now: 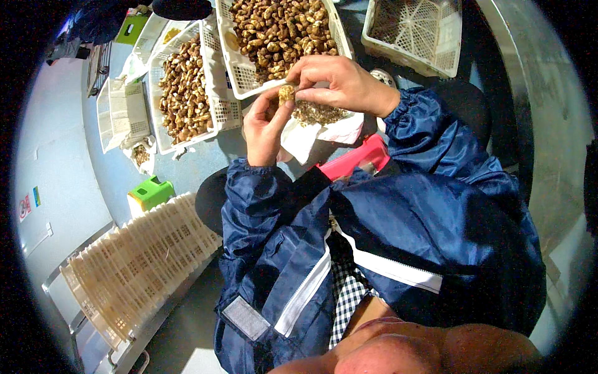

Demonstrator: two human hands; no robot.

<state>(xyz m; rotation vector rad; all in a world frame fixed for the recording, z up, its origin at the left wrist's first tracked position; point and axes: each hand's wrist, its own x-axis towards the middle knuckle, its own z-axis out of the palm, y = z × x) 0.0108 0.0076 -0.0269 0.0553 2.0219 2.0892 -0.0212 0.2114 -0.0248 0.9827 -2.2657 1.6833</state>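
Observation:
My left hand (pixel 265 126) pinches a small yellowish-brown mushroom (pixel 286 94) between thumb and fingers. Close against it on the right is my right hand (pixel 336 81), with its fingers bent and closed; whatever they grip is too small or hidden to name. Both hands are at the near edge of a white plastic basket (pixel 339 37) heaped with brown-and-pale mushrooms (pixel 280 37). Below the hands, dark crumbly scraps (pixel 317 113) lie on a white plastic bag (pixel 300 140).
Left stands another white basket (pixel 216 103) of mushrooms (pixel 185 93). A white basket (pixel 455 37) is at the upper right. Nested pale baskets (pixel 143 262) lean at lower left, near a green stool (pixel 151 192). Something pink (pixel 358 158) sits before my lap.

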